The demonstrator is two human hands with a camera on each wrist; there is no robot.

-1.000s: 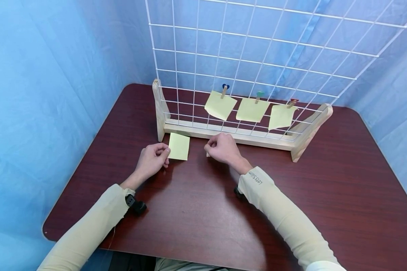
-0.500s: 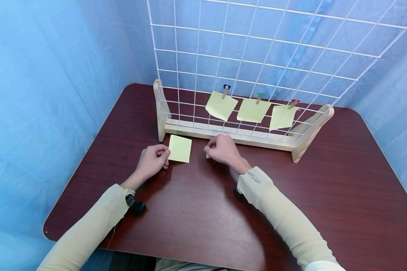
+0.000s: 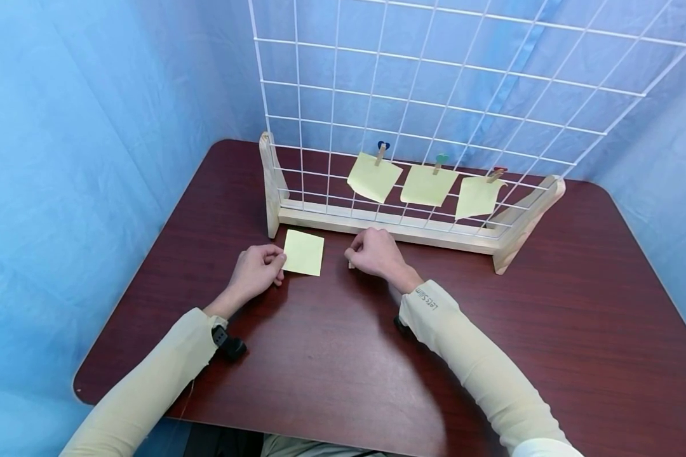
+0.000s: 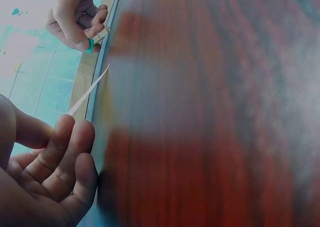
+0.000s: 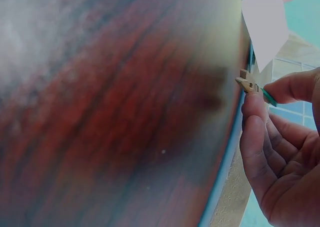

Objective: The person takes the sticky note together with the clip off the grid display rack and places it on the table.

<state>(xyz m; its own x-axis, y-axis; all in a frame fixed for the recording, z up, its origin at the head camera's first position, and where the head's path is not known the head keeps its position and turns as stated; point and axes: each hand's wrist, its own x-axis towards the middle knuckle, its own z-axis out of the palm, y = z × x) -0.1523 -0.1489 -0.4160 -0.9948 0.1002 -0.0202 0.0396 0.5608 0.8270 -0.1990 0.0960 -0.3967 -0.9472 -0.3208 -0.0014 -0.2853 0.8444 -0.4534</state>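
Observation:
In the head view my left hand [image 3: 253,271] pinches the left edge of a pale yellow sticky note [image 3: 304,252] between thumb and fingers. The left wrist view shows that sheet [image 4: 90,89] nearly edge-on, held above the dark table. To its right, my right hand [image 3: 375,252] pinches a small wooden clothespin [image 5: 248,86] with a green ornament at its thumb end. In the right wrist view the clothespin's wooden tips stand apart and point away from the fingers, with nothing between them. From above, the hand covers most of the clothespin. A gap separates note and clothespin.
Behind the hands stands a white wire grid [image 3: 331,117] on a wooden base [image 3: 389,233]. Three yellow notes hang on it by clothespins with blue [image 3: 383,146], green [image 3: 441,158] and red [image 3: 500,170] ornaments. Blue curtains [image 3: 91,127] surround the dark red table [image 3: 549,355].
The note in my left hand has turned slightly and its free edge has shifted a little right and toward me. My right hand stays almost still with the clothespin.

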